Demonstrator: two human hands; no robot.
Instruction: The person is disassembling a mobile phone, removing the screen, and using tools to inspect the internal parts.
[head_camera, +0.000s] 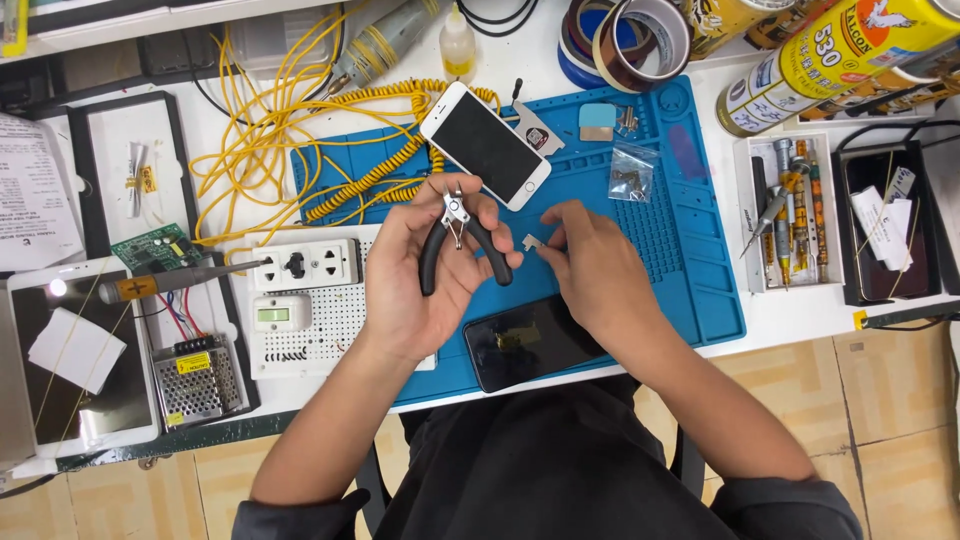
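My left hand (415, 270) grips small cutting pliers (455, 235) with black handles, jaws pointing up and away from me. My right hand (590, 265) pinches a tiny grey metal piece (531, 241) between thumb and fingers, just right of the pliers. Both hands hover over a blue work mat (690, 250). A white smartphone (485, 145) lies face up on the mat just beyond the pliers. A black phone (525, 345) lies on the mat's near edge, under my hands.
Coiled yellow cables (300, 150) sprawl left of the mat. A white power strip (305, 265), a screwdriver (170, 283), a green circuit board (150, 250) and a power supply (200, 375) sit at left. Tape rolls (630, 35), spray cans (830, 60) and a tool tray (790, 210) stand at right.
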